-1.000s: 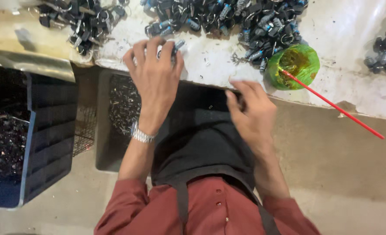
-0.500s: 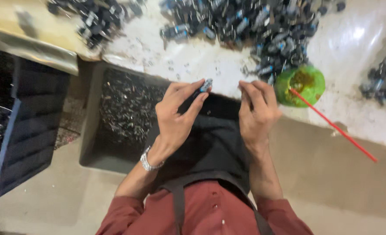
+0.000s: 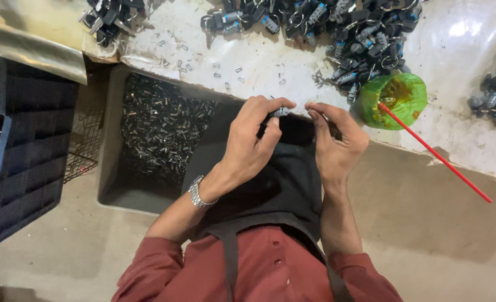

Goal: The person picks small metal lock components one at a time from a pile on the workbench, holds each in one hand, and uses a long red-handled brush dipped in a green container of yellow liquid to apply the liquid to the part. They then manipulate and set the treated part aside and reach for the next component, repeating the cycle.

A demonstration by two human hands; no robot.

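My left hand (image 3: 253,140) pinches a small dark metal lock part (image 3: 280,112) between thumb and fingers, just above my black apron (image 3: 270,184). My right hand (image 3: 332,140) is right beside it, fingertips closed at the same part, touching its right end. Both hands hover at the near edge of the white table (image 3: 293,72). A big pile of dark lock parts (image 3: 337,28) lies on the table beyond my hands. A silver watch is on my left wrist.
A green cup (image 3: 396,98) with a red stick (image 3: 433,151) stands to the right of my hands. A grey bin of small metal pieces (image 3: 158,128) sits below the table at left, next to a dark blue crate (image 3: 24,151). More parts lie at far right (image 3: 494,95) and top left (image 3: 113,17).
My left hand came back from the pile on the table with a small part. Both hands have drawn together over the apron and now meet at that part.
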